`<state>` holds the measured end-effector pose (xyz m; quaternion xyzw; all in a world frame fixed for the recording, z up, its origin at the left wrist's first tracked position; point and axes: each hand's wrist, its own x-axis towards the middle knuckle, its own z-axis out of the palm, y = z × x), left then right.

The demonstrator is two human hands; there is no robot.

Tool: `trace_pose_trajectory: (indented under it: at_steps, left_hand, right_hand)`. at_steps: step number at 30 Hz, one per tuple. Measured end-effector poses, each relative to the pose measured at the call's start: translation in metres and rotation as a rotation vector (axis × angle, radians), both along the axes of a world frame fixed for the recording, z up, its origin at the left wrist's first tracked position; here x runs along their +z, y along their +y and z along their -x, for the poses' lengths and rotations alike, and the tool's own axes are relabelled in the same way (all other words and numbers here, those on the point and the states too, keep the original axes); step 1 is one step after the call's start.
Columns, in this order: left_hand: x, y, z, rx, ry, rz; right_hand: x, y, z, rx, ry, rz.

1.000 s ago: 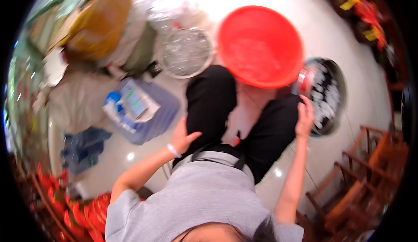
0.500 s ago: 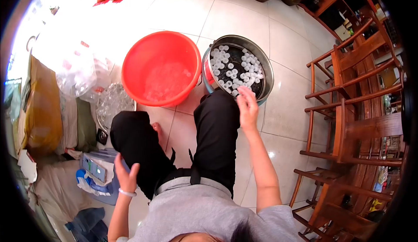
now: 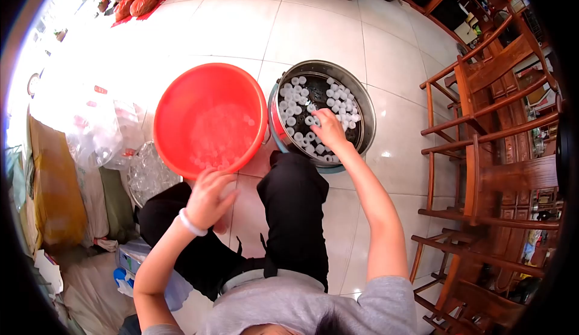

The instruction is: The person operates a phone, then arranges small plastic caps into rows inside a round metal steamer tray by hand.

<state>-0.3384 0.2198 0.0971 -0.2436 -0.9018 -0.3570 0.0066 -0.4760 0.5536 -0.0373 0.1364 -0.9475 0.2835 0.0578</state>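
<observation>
Head view, and over the round metal pan, right hand in among the small white pieces scattered inside! Fingers bent, tips right by the pieces; cannot tell whether pinched on one. Across by the near rim of the red basin, left hand with fingers loosely apart, nothing visible in the grasp. Best, seemingly, to pinch with fingertips only, stay clear of the pan wall and avoid scattering neighbours.

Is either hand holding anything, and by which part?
The left hand shows no hold, open near the rim of the red basin. The right hand is among white cap-like pieces in the metal pan; whether it pinches one cannot be told.
</observation>
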Motion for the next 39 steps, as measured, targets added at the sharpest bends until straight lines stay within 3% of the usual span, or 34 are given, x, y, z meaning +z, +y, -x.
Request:
trace_pose_trajectory:
  at_steps: [3, 7, 9, 11, 13, 19, 21, 23, 25, 28, 39]
  left_hand:
    - [-0.024, 0.009, 0.026, -0.068, -0.109, -0.038]
    - [-0.09, -0.001, 0.034, -0.022, -0.17, 0.016]
    - [-0.089, 0.0, 0.035, -0.081, -0.243, 0.079]
    - [-0.083, 0.005, 0.04, -0.099, -0.29, -0.076]
    - [-0.083, 0.004, 0.044, -0.077, -0.274, -0.044]
    - [-0.086, 0.008, 0.047, -0.052, -0.285, -0.019]
    - [-0.088, 0.009, 0.047, -0.053, -0.3, -0.01]
    - [-0.089, 0.009, 0.049, -0.055, -0.291, -0.013]
    - [-0.089, 0.009, 0.05, -0.055, -0.3, -0.003]
    - [-0.088, 0.011, 0.051, -0.055, -0.308, 0.006]
    - [-0.09, 0.012, 0.053, -0.048, -0.314, -0.011]
  right_hand:
    - [-0.012, -0.013, 0.016, 0.071, 0.001, -0.267]
    - [-0.021, -0.013, 0.024, 0.04, 0.041, -0.332]
    - [-0.009, -0.013, 0.021, 0.036, -0.017, -0.19]
    - [-0.012, -0.013, 0.019, 0.021, 0.052, -0.065]
    - [-0.015, -0.014, 0.017, -0.144, -0.158, 0.42]
    - [-0.021, -0.02, 0.013, -0.157, -0.191, 0.552]
    - [-0.021, -0.022, 0.014, -0.023, -0.082, 0.465]
    - [-0.02, -0.023, 0.014, -0.048, -0.134, 0.463]
    - [-0.02, -0.023, 0.015, -0.032, 0.069, 0.21]
    - [-0.02, -0.023, 0.016, 0.003, 0.158, 0.067]
    - [-0.02, -0.027, 0.017, -0.004, 0.091, -0.033]
